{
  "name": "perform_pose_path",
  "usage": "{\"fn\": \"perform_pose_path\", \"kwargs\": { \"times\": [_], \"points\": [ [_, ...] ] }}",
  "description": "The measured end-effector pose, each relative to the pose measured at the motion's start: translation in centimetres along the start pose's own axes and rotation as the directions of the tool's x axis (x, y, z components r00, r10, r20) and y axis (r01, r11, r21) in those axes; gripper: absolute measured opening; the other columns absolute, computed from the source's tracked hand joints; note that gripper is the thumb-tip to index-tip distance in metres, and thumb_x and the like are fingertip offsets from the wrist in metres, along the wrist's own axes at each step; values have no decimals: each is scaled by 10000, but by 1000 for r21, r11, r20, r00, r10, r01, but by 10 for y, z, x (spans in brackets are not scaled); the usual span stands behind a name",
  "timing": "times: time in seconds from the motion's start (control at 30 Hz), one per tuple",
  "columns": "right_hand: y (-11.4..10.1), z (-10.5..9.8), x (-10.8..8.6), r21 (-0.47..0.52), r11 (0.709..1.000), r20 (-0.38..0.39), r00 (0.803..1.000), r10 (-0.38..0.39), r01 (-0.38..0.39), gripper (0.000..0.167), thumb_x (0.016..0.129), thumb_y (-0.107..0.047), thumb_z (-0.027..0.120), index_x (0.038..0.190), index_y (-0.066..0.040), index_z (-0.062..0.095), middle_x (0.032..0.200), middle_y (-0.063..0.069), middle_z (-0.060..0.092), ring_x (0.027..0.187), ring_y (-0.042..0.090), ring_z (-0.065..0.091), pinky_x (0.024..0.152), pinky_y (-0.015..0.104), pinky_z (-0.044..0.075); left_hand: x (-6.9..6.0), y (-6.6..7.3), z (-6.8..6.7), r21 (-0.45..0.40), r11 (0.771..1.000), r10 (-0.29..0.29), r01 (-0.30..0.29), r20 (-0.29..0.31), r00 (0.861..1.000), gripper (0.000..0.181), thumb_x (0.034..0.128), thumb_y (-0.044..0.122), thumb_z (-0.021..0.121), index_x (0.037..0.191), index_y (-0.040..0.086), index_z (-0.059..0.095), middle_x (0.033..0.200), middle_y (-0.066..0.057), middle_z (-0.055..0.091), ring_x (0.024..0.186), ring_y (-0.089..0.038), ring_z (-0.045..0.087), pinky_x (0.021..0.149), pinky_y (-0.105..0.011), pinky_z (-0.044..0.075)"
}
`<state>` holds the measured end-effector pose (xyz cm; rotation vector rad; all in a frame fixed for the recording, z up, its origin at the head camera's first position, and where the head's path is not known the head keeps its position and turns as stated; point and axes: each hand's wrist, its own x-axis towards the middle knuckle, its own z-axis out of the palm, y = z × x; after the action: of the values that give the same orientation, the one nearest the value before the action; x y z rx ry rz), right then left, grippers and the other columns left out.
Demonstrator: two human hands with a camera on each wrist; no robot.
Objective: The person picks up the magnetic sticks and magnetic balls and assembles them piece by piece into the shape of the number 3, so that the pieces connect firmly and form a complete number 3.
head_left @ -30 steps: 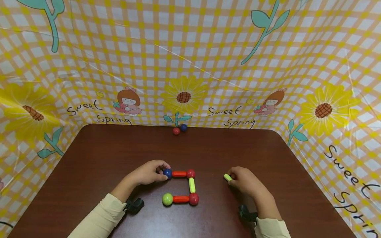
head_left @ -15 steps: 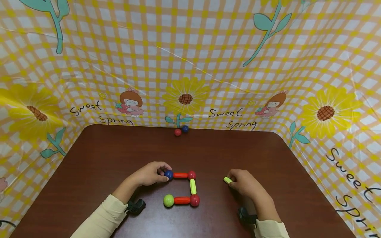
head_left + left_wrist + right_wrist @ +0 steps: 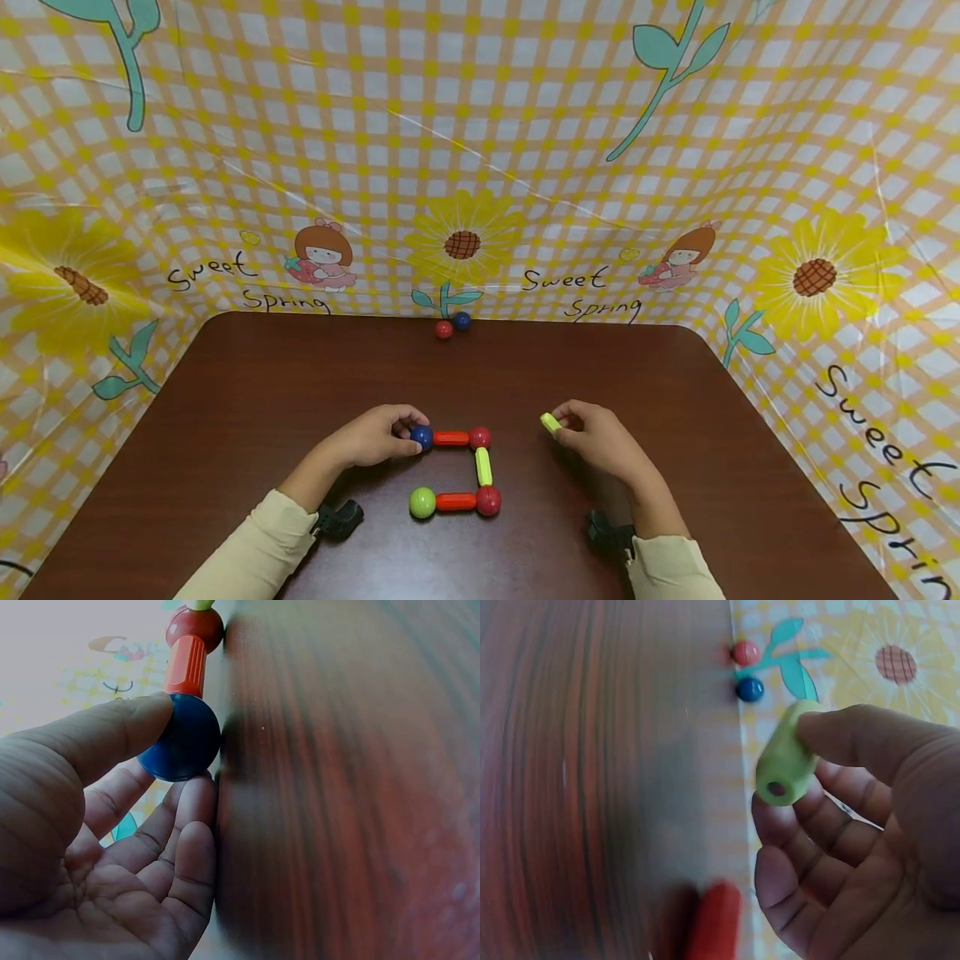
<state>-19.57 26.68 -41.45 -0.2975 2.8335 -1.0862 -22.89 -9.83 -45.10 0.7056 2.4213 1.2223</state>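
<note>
With 12 o'clock set at the far edge of the dark wood-grain table (image 3: 300, 358), the right hand (image 3: 603, 442) pinched a short, faceted yellow-green rod (image 3: 551, 423) between thumb and fingers, the other fingers loosely curved below. The rod projected toward 10 o'clock from the right hand, and its long axis ran roughly from 10 to 4 o'clock; whether it was level could not be determined. The left hand (image 3: 378, 435) gripped a glossy dark-blue ball (image 3: 422, 437) with thumb and fingertips, from the 9 o'clock side. The dark-blue ball formed one corner of a three-rod assembly whose 9 o'clock side had no rod: a lime-green ball (image 3: 422, 502) stood apart from it at 6 o'clock. The governing relation was judged to be the offset between rod and open side. The rod lay at 3 o'clock from the dark-blue ball, beyond the glossy red ball (image 3: 480, 437) at the assembly's far corner, whereas the line between the dark-blue and lime-green balls ran from 12 to 6 o'clock. The rod axis was therefore skewed to that line. The left hand was nearer to the open side; the right hand was well apart from it.
</note>
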Motion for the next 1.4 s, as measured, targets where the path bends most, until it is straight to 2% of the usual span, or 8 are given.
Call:
{"fn": "perform_pose_path", "kwargs": {
  "times": [0.2, 0.47, 0.67, 0.83, 0.97, 1.1, 1.4],
  "points": [
    [-13, 18, 20, 202, 979, 45, 999, 7, -16, 142, 936, -73, 654, 1067, -20, 646, 946, 74, 605, 774, 205, 558, 658, 344, 499, -1, -3, 1, -15, 1000, 8, -8, 0, 1000, 277, 904, 142, 742, 1160, 92, 650, 911, -13, 580, 850, -171, 529, 698, -312, 460],
    [-32, 41, 43, 365, 930, 57, 998, 28, -47, 234, 947, -74, 639, 1135, 57, 594, 966, 102, 639, 826, 193, 591, 721, 417, 529, -2, -2, -1, -12, 1000, -3, 3, -3, 1000, 265, 906, 135, 737, 1155, 98, 652, 922, -11, 587, 856, -173, 535, 706, -309, 462],
    [-37, 57, 55, 515, 850, 64, 994, 88, -109, 277, 955, -65, 613, 1192, 66, 554, 972, 88, 623, 832, 186, 584, 733, 361, 499, -2, -1, -1, -16, 1000, -5, 5, -3, 1000, 264, 903, 124, 738, 1150, 90, 652, 911, -14, 582, 850, -172, 530, 705, -324, 458],
    [-41, 69, 62, 609, 780, 56, 989, 139, -144, 257, 936, -28, 608, 1175, 55, 556, 954, 87, 630, 809, 168, 592, 724, 326, 490, -1, -1, 0, -19, 1000, -9, 9, -7, 1000, 267, 895, 120, 745, 1144, 88, 654, 916, -17, 584, 853, -175, 532, 704, -327, 460],
    [-42, 76, 64, 640, 751, 68, 985, 160, -166, 244, 927, -19, 612, 1156, 42, 557, 926, 71, 635, 798, 168, 592, 720, 318, 489, 0, -2, 0, -16, 1000, -10, 10, -10, 1000, 268, 893, 116, 747, 1144, 91, 655, 919, -17, 588, 854, -173, 536, 702, -327, 463],
    [-43, 80, 65, 639, 754, 84, 988, 130, -154, 252, 921, -14, 619, 1154, 54, 552, 916, 62, 647, 798, 161, 600, 719, 313, 501, 1, -2, 0, -12, 1000, -10, 9, -11, 1000, 269, 895, 114, 744, 1147, 93, 654, 913, -12, 588, 851, -170, 537, 698, -325, 462],
    [-43, 84, 65, 592, 794, 97, 990, 99, -137, 240, 929, -27, 615, 1147, 59, 560, 896, 73, 652, 788, 161, 600, 733, 310, 492, 0, -1, 0, -21, 1000, -12, 12, -12, 1000, 267, 895, 115, 743, 1145, 92, 654, 914, -15, 589, 854, -174, 536, 690, -325, 467]
  ]
}}
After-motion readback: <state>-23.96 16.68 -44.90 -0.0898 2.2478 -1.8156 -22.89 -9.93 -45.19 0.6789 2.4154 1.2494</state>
